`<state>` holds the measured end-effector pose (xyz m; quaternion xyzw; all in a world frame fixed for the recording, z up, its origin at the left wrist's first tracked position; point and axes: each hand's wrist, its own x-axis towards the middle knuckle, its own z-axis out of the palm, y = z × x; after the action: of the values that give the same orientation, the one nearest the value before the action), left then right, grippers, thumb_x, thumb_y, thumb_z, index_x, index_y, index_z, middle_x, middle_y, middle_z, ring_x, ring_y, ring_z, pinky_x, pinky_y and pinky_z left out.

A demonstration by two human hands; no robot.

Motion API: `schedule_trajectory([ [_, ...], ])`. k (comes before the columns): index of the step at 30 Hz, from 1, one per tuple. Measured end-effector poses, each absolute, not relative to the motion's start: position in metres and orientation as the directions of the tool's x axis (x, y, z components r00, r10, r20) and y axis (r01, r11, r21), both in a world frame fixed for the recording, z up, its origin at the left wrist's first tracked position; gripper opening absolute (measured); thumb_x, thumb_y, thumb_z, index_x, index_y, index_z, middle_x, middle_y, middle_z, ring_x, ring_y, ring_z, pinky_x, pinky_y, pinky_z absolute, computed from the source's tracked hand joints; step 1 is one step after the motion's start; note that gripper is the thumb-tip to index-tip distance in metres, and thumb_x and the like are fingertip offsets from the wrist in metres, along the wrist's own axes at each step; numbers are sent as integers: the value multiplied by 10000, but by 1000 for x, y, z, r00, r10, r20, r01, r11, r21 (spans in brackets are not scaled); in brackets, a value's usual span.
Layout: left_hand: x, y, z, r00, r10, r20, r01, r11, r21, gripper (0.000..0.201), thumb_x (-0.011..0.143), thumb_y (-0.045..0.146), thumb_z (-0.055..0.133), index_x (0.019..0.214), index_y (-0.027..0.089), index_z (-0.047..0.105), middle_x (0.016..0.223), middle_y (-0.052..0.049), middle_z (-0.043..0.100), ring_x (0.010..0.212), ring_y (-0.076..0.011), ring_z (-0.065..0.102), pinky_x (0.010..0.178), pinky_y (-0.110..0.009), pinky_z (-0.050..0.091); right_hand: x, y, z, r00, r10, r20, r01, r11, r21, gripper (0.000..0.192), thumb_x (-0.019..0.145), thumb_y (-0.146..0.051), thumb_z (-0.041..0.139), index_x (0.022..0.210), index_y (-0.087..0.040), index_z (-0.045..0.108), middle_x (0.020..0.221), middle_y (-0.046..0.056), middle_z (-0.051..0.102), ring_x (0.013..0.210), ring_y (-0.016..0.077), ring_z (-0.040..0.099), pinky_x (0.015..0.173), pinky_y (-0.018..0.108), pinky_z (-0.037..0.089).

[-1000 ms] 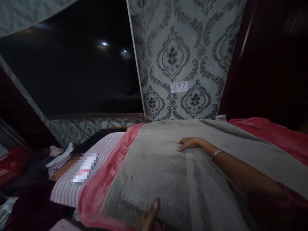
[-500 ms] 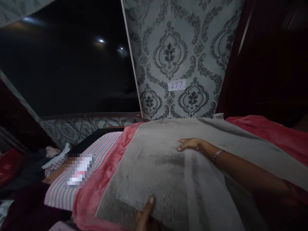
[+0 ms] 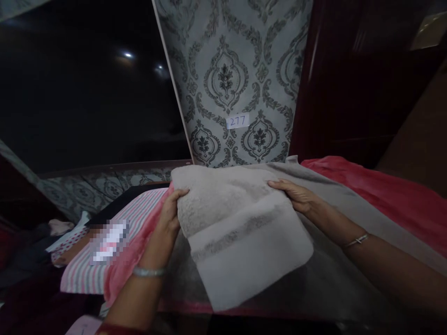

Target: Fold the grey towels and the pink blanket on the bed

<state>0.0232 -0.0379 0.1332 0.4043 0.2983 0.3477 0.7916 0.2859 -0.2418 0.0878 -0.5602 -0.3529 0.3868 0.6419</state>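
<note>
A grey towel (image 3: 223, 200) with a smoother band across it hangs between my two hands, raised over the bedding. My left hand (image 3: 173, 207) grips its left edge, thumb on top and the other fingers hidden behind the cloth. On the opposite edge, my right hand (image 3: 293, 191) pinches the towel with the thumb in front. The lower part of the towel droops toward me. Beneath it spreads a larger grey cloth (image 3: 335, 204), which lies over a pink-red plush blanket (image 3: 342, 174).
To the left lies a striped pink, grey and white cloth (image 3: 82, 272) with a blurred patch on it. A large dark screen (image 3: 87, 102) hangs on the patterned wall, beside a paper label (image 3: 238, 121) reading 277. Dark red wood panels (image 3: 342, 93) stand at right.
The grey towel, flat on the bedding before, is now lifted between both hands. My left hand has come up from the bottom edge to its left side. The view has shifted slightly right.
</note>
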Motion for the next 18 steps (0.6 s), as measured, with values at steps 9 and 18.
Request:
schedule_trajectory([
  [9, 25, -32, 26, 699, 682, -217, -126, 416, 901, 256, 842, 107, 573, 1082, 114, 661, 819, -43, 746, 988, -264, 708, 806, -336, 586, 280, -240, -11, 391, 876, -284, -329, -155, -931, 409, 744, -424, 703, 1042, -155, 625, 980, 111, 729, 837, 243, 690, 840, 374, 563],
  [18, 8, -60, 18, 644, 741, -188, -104, 328, 939, 413, 672, 158, 793, 1066, 179, 670, 1039, -94, 752, 1027, -271, 699, 861, -343, 573, 269, -255, -3, 372, 907, -196, -330, -68, -942, 699, 645, -406, 767, 1261, -220, 494, 1090, 73, 714, 891, 246, 692, 833, 369, 551],
])
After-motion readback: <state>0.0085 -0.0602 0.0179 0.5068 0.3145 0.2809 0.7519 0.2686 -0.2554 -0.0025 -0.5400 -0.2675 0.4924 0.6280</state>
